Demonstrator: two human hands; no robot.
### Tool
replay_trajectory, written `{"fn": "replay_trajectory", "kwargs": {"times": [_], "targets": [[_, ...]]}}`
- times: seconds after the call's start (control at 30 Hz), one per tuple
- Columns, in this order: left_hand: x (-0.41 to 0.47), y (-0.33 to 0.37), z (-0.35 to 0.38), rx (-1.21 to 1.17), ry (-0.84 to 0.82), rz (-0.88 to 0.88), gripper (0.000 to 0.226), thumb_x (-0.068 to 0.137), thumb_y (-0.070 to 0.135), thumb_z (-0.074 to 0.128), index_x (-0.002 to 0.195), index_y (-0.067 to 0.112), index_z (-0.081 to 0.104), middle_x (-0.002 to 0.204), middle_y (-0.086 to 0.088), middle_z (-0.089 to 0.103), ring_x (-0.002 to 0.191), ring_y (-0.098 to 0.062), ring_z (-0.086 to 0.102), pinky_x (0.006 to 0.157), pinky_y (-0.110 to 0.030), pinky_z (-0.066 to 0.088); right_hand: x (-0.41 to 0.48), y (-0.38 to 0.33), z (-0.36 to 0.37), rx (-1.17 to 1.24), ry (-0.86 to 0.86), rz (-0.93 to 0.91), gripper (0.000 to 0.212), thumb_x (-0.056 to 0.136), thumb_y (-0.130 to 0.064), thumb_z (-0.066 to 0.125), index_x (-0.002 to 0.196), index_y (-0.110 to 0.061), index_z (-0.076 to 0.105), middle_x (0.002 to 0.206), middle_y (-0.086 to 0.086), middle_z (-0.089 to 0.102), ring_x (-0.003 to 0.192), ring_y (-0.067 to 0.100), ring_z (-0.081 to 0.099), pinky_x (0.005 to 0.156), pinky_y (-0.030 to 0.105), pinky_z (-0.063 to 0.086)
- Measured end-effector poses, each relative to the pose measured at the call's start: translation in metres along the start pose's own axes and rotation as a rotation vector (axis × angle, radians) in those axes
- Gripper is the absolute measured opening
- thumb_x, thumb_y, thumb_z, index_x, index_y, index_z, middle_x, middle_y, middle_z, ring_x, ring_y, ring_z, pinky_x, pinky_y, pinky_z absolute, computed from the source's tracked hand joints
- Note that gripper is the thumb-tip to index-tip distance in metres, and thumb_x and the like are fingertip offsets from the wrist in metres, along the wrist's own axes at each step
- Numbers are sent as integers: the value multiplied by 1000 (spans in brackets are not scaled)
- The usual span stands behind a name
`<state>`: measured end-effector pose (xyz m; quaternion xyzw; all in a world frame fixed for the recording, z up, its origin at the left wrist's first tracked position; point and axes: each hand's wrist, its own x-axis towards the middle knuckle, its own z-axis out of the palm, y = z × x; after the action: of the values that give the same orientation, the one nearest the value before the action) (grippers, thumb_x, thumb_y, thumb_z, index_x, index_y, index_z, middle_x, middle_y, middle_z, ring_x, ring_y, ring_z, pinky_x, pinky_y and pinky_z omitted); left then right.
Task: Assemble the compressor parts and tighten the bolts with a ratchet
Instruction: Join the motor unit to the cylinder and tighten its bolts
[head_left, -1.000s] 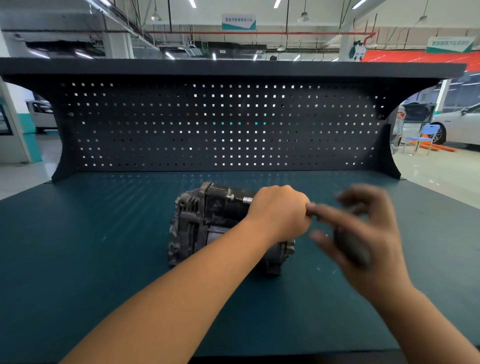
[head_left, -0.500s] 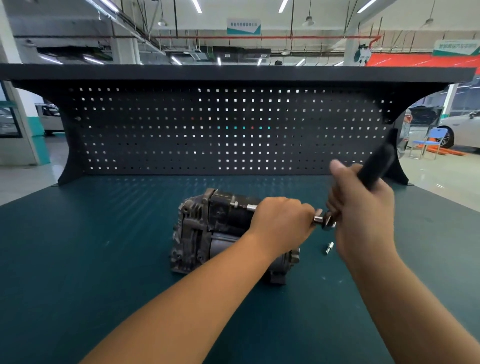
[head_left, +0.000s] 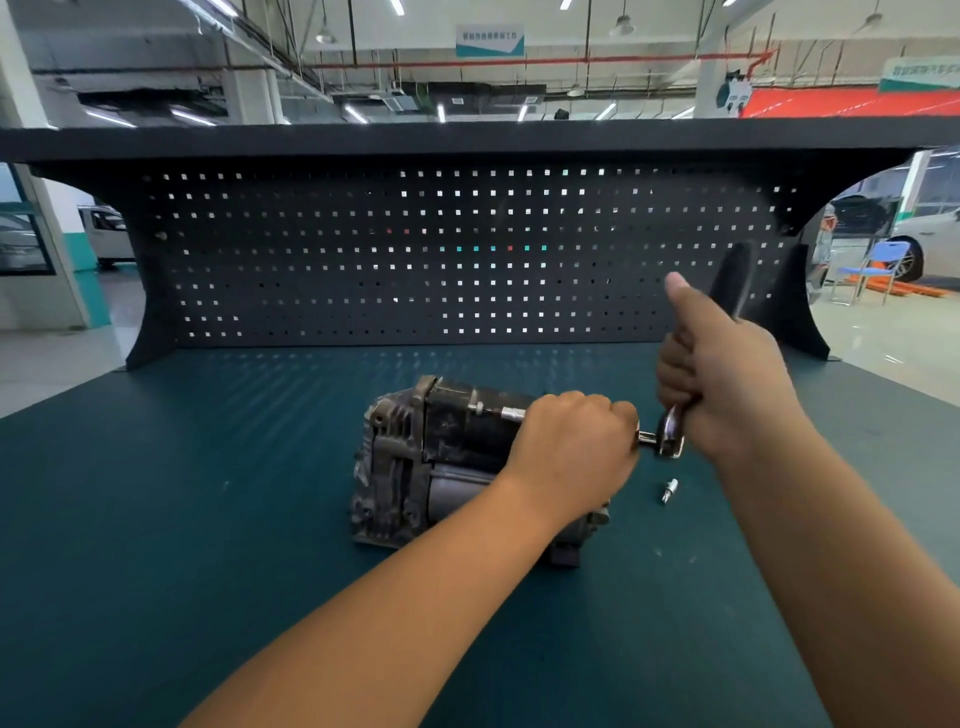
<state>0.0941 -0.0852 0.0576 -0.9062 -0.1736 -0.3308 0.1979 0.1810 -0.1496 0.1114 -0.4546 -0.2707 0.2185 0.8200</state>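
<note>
One broad table (head_left: 208, 519) with a dark green top fills the lower view. It is backed by a black perforated panel (head_left: 363, 270) that rises to a flat shelf. Near the middle of the table lies the compressor (head_left: 431, 457), a grimy grey and black body resting on its side, its finned end toward the left.

The left hand (head_left: 571, 452) sits over the compressor's right end. Its fingers (head_left: 618, 415) are curled tight round a chrome extension bar (head_left: 511, 414) that runs along the top of the housing. The bar's left tip shows against a fitting on the casing, and its other end comes out of the fist on the right.

Just beside it, the right hand (head_left: 727, 384) grips the ratchet (head_left: 670, 436), fingers (head_left: 675, 374) wrapped round the shank and thumb pointing up. The ratchet's shiny head meets the bar's right end, and its dark handle slants up and away above the fist, blurred.

A small silver bit (head_left: 670, 490) lies loose on the table just below the ratchet head, apart from both hands.
</note>
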Motion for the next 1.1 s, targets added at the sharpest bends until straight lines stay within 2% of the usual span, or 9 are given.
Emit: {"fn": "replay_trajectory", "kwargs": {"times": [0.17,0.3,0.43,0.53,0.7,0.77,0.83,1.0,1.1], "targets": [[1,11,4,1,33,-15,25,59,33,75,51,20,55,46,5,54,43,-15,54,42,-20,34,8,-8,2,-16,-106,82,45,89,-36,60,60,-21,29,43,-8,21,34,6,17,33,15,15],[12,7,-11,-178,9,-90,17,59,17,56,43,12,55,39,-5,54,33,-24,53,44,-17,27,-48,16,2,-314,-116,-737,39,79,-28,59,50,-23,32,49,-8,26,47,8,23,44,20,22],[20,-1,-20,-264,-170,42,28,87,17,44,61,20,39,82,-12,66,82,-36,62,58,-30,34,-66,32,-4,-562,-351,-1169,55,93,-25,46,43,-4,37,46,4,27,47,13,25,45,23,23],[11,3,-23,-265,-175,-65,29,81,11,57,57,14,41,72,-14,65,73,-36,63,51,-25,30,-51,16,6,-494,-201,-932,53,88,-40,52,49,-12,30,49,-7,23,48,6,21,44,17,21],[4,13,-8,-47,-42,-113,26,54,30,79,55,17,57,48,1,58,44,-21,57,46,-20,36,16,-13,11,-63,-94,89,50,92,-43,55,57,-20,26,40,-7,20,33,8,16,36,14,14],[7,13,-5,-25,-93,-122,29,50,33,81,48,16,58,44,0,57,40,-19,56,44,-16,32,21,-12,6,-44,-128,242,49,93,-40,53,57,-20,27,40,-7,19,32,7,16,34,14,13],[10,14,-10,45,-140,-110,20,65,32,73,58,16,63,55,-2,64,51,-20,63,47,-19,28,6,-2,3,-65,-135,55,46,93,-30,55,58,-20,27,42,-7,21,35,8,17,36,16,16],[20,2,-17,-298,-129,-134,27,90,27,32,78,18,55,87,-10,66,86,-30,62,62,-31,35,-54,28,-8,-523,-493,-1208,43,90,-17,50,49,-8,39,50,-8,30,54,2,24,54,13,23],[17,2,-20,-221,-155,-68,23,86,25,38,76,14,57,84,-9,66,75,-30,59,60,-28,29,-47,23,-4,-573,-326,-1106,54,94,-30,47,46,-8,32,52,-7,24,51,4,22,48,14,23]]}}
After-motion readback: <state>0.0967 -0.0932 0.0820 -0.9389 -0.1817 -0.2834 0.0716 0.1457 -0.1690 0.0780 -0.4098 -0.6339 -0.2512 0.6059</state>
